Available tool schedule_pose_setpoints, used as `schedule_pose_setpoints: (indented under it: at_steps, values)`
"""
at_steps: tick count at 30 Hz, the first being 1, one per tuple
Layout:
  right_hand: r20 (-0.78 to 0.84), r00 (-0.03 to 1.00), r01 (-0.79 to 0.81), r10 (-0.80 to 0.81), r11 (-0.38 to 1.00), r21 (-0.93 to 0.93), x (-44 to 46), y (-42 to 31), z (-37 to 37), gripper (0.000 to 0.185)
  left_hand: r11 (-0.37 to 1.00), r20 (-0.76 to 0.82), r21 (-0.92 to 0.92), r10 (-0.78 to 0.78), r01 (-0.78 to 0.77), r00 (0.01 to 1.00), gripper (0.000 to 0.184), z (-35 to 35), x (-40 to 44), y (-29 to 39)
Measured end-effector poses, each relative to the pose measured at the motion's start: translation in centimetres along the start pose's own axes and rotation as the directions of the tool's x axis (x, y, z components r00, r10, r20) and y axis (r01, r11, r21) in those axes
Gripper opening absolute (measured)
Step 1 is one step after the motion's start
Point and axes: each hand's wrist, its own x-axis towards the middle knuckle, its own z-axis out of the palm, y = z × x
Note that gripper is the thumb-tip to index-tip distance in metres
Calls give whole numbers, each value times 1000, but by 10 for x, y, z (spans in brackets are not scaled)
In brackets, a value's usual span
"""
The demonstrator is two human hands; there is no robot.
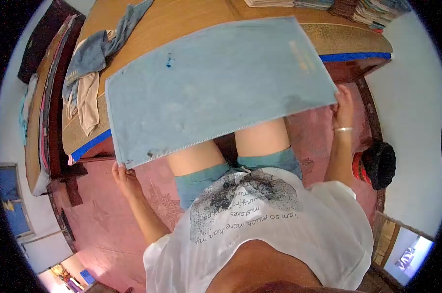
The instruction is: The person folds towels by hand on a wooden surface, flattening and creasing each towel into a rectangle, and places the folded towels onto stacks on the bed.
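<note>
A light blue towel (216,93) is spread out flat, its far part over the wooden platform and its near edge above my thighs. It bears a dark blue stain, some darker smudges along the near edge and faded yellowish marks at the right end. My left hand (126,179) pinches its near left corner. At the near right corner, my right hand (344,105) grips the cloth between thumb and fingers, with a pale bangle on that wrist. The towel hangs fairly taut between both hands.
Crumpled grey-blue towels (89,53) and a beige cloth (87,100) lie at the platform's left, partly over its edge. Folded cloth stacks (372,14) stand at the back right. A black and red object (379,166) sits by the right wall, on the reddish floor (103,215).
</note>
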Motion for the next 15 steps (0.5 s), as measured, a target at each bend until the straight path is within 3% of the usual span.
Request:
schedule_pose_setpoints:
  at_steps: [2, 3, 5, 7, 9, 10, 12, 13, 15]
  values:
    - [-19, 1000, 15, -13, 993, 121, -12, -21, 1, 20, 998, -7, 28, 53, -53, 999, 35, 27, -24, 34]
    - [-41, 999, 27, -21, 986, 165, -18, -29, 7, 20, 997, -44, 30, 77, -76, 996, 35, 28, -25, 37]
    - [21, 1000, 4, -10, 957, 290, -12, -36, 2, 18, 995, 63, -86, 56, -51, 996, 33, 21, -23, 48]
    - [261, 965, -50, -32, 952, 301, 13, -25, -34, 20, 990, 50, -130, 67, -60, 996, 32, 0, -2, 47]
    - [318, 944, -4, -89, 960, 280, 11, -48, -6, 26, 988, 205, -154, 58, -26, 977, 31, 2, 16, 55]
    - [273, 959, 29, -76, 985, 173, 17, -53, 6, 32, 986, 196, -159, 72, -41, 978, 31, 16, 21, 65]
    - [257, 963, 66, -86, 994, 83, 36, -55, 25, 32, 983, 285, 127, 91, -132, 954, 29, 51, 26, 82]
    - [222, 971, 100, -93, 995, -22, 49, -59, 27, 33, 986, 307, 112, 87, -127, 948, 29, 59, 31, 88]
    - [241, 964, 166, -111, 961, -221, 89, -47, 23, 31, 816, 258, 514, 148, -265, 955, 25, 73, 61, 90]
